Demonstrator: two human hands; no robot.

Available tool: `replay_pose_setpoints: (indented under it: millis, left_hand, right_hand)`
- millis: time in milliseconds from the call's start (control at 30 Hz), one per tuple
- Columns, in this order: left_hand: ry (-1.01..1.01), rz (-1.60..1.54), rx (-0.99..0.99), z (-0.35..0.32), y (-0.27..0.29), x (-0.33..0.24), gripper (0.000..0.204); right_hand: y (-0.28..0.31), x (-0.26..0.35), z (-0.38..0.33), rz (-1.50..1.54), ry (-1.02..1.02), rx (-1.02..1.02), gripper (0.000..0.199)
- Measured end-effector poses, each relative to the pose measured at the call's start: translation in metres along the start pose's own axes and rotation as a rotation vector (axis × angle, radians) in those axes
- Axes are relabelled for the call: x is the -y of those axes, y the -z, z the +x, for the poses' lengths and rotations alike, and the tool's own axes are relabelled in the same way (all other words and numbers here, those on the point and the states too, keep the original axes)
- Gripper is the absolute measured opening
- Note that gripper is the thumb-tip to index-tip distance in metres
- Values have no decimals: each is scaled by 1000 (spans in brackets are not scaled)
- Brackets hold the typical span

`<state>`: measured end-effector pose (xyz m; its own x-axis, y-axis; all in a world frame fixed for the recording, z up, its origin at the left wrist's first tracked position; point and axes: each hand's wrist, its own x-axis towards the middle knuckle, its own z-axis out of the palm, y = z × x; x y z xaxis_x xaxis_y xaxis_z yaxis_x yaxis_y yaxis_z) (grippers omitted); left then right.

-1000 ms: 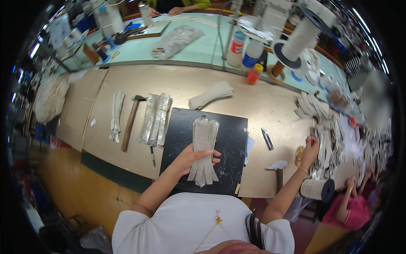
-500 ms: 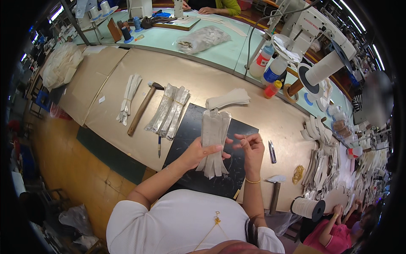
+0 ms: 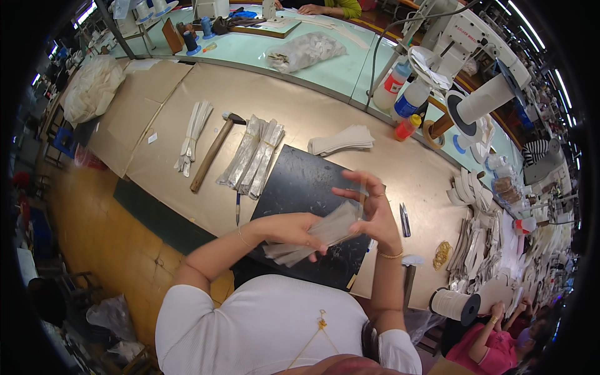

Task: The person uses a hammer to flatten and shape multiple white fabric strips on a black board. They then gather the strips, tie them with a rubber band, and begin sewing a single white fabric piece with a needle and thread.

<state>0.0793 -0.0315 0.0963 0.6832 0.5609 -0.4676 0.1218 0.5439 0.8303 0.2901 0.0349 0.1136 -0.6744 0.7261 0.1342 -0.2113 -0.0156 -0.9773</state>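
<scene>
Strip bundle (image 3: 340, 224) slants lower-left to upper-right, left hand (image 3: 299, 231) clamped around its lower half, right hand (image 3: 377, 215) by upper end, fingers spread (contact unclear).

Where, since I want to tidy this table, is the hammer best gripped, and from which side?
Probably around the middle of the hammer's wooden handle, coming from the near side: its free end points toward the table's near edge, with the head at the far end. Grip across the slim shaft, since strip bundles lie on both sides.
</scene>
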Motion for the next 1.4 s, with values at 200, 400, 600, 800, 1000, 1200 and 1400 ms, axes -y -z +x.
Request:
replay_pose_setpoints:
  millis: [200, 400, 600, 800, 1000, 1200, 1400]
  left_hand:
    - [-11, -91, 37, 11, 6, 22, 42]
    - [-524, -991, 110, -10, 14, 21, 44]
    - [-604, -600, -280, -12, -2, 3, 41]
    - [-618, -145, -313, -10, -17, 1, 36]
    - [-253, -72, 43, -31, 3, -1, 36]
    - [52, 67, 4, -33, 7, 8, 39]
    - [-142, -421, -152, -26, 22, 32, 66]
  right_hand:
    - [-34, 62, 6, -512, 339, 912, 52]
    - [23, 41, -25, 234, 153, 655, 39]
    - [23, 0, -30, 1259, 426, -214, 68]
    - [-5, -21, -11, 499, 314, -475, 106]
    - [-12, -24, -17, 53, 103, 19, 119]
    - [-33, 43, 27, -701, 111, 595, 86]
    - [-48, 47, 16, -1013, 358, 446, 31]
